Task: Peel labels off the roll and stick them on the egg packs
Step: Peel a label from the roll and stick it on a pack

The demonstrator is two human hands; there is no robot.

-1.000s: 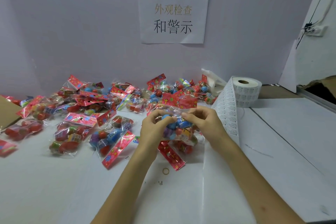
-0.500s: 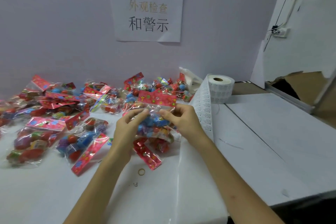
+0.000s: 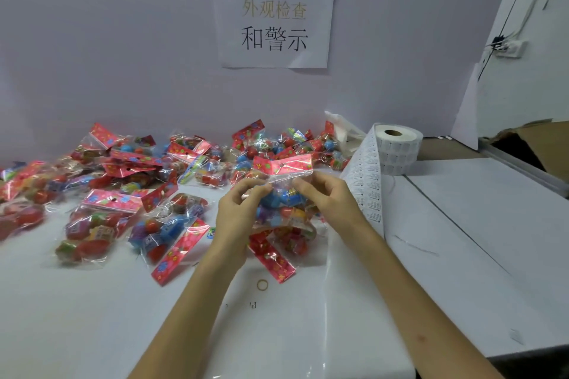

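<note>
While both hands worked above the counter point(image 3: 92, 317), I noted one egg pack point(image 3: 284, 195) held between them. Left grip point(image 3: 238, 209) pinched the clear bag on its left side; right grip point(image 3: 326, 200) pinched the right side, fingers curled, just under the red header card point(image 3: 283, 164). Pack upright, header on top. Second pack point(image 3: 277, 252) lay directly below; I could not tell whether the two touched. Label roll point(image 3: 398, 148) stood on end, near the right grip but apart from it. Its label strip point(image 3: 366, 188) ran down just beside the right wrist. Heap of packs point(image 3: 138, 163) spread left of the left grip. Rubber band point(image 3: 262, 285) lay between the forearms.
</note>
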